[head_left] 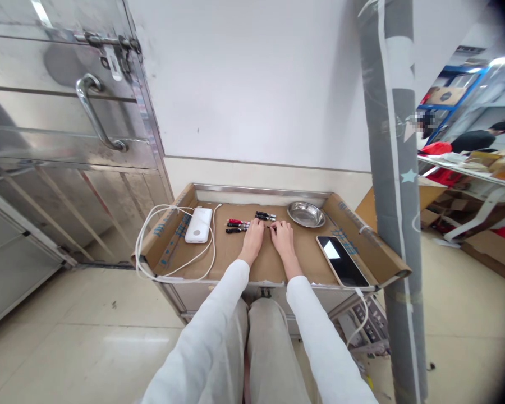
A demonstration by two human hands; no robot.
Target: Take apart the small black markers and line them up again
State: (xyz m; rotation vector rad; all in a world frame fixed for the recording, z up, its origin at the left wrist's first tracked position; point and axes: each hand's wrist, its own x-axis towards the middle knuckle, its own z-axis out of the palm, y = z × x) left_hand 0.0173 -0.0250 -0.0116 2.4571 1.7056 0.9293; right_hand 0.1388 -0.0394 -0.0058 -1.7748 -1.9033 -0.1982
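Note:
My left hand and my right hand are close together over the cardboard-lined table, fingers bent inward. A small dark piece shows between the fingertips, closest to my right hand; its kind is too small to tell. Whatever my left fingers hold is hidden. Beside my left hand lie several pens or markers with red and black ends. Behind it is a group of black pens. A round metal dish sits beyond my right hand.
A white power bank with a looped white cable lies left. A phone rests at the right front. Raised cardboard edges border the table. A tall wrapped grey roll stands right; people work at a far bench.

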